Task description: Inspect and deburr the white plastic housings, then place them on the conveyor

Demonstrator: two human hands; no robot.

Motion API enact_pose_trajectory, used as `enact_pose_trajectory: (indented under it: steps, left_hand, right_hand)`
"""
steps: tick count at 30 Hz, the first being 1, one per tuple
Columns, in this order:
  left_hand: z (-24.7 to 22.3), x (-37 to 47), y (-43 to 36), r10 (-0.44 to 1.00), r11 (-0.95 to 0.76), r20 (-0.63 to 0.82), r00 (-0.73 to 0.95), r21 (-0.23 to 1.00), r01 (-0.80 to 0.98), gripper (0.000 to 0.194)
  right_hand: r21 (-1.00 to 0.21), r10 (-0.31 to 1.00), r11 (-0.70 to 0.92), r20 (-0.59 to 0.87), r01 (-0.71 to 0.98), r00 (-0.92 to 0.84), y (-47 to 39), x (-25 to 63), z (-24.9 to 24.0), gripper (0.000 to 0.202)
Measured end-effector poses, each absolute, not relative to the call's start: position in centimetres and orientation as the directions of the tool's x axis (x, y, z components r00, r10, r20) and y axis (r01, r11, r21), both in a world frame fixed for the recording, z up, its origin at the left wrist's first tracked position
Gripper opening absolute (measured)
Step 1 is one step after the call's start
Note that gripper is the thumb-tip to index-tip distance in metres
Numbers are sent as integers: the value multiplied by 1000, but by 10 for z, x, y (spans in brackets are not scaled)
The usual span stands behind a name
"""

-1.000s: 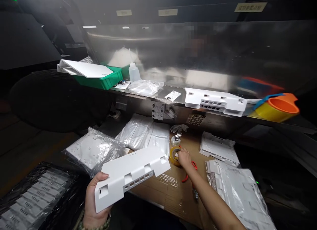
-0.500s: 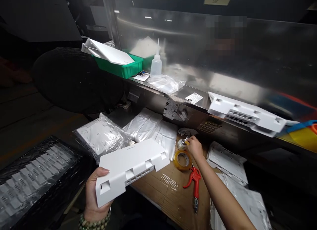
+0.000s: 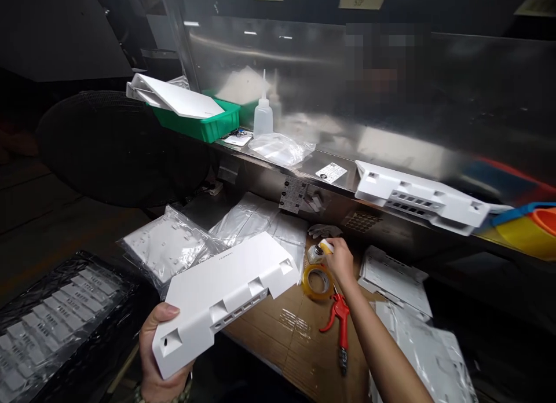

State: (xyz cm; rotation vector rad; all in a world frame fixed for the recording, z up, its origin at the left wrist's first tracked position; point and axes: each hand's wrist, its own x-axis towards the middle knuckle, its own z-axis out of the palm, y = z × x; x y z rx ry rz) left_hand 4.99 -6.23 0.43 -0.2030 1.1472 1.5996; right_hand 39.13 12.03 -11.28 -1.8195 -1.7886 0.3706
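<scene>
My left hand (image 3: pixel 158 348) grips the near left corner of a white plastic housing (image 3: pixel 230 287), with the thumb on its top face. The housing is tilted, its row of port cut-outs towards me, small dark lettering along the far edge. My right hand (image 3: pixel 340 258) is closed around a small yellow-and-white piece (image 3: pixel 326 246), whose kind I cannot make out. It is right beside a small clear bottle (image 3: pixel 315 254) with a dark neck. Just below are a roll of yellow tape (image 3: pixel 306 284) and a red air blow gun (image 3: pixel 342 325) on the cardboard.
Bagged white parts (image 3: pixel 167 241) and clear plastic bags (image 3: pixel 247 220) lie behind the housing. More white panels (image 3: pixel 393 278) are at right. The shelf bears a green bin (image 3: pixel 212 128), a squeeze bottle (image 3: pixel 263 119) and another white housing (image 3: pixel 417 197). A black-lined box (image 3: pixel 125 281) stands left.
The yellow-and-white piece in my right hand has been raised and shows more clearly by the bottle. My left hand and the housing have shifted slightly left and down. The view has turned a little right.
</scene>
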Motion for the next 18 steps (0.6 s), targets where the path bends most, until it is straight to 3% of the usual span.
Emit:
enact_pose_trajectory:
  steps: [3,6,9,16,18]
  left_hand:
    - [17,59,-57,610,74,-686,-397,549,-833,81]
    - [21,67,-54,628,72,-659,-414,579,-812,86]
    - [23,73,-52,653,94,-641,-403,597,-797,90]
    - [21,83,-52,670,95,-637,-380,582,-808,89]
    - [16,81,-55,742,83,-577,-341,584,-807,88]
  right_hand:
    - [-685,946,149,308,713,98,68,373,-68,26]
    - [-759,899,354,436,546,24,11,345,-23,17]
    - [-756,834,496,552,426,8,-17,323,4,16]
    - [-713,792,514,608,477,56,-17,323,6,17]
    - [-704,786,521,616,482,52,-20,326,7,18]
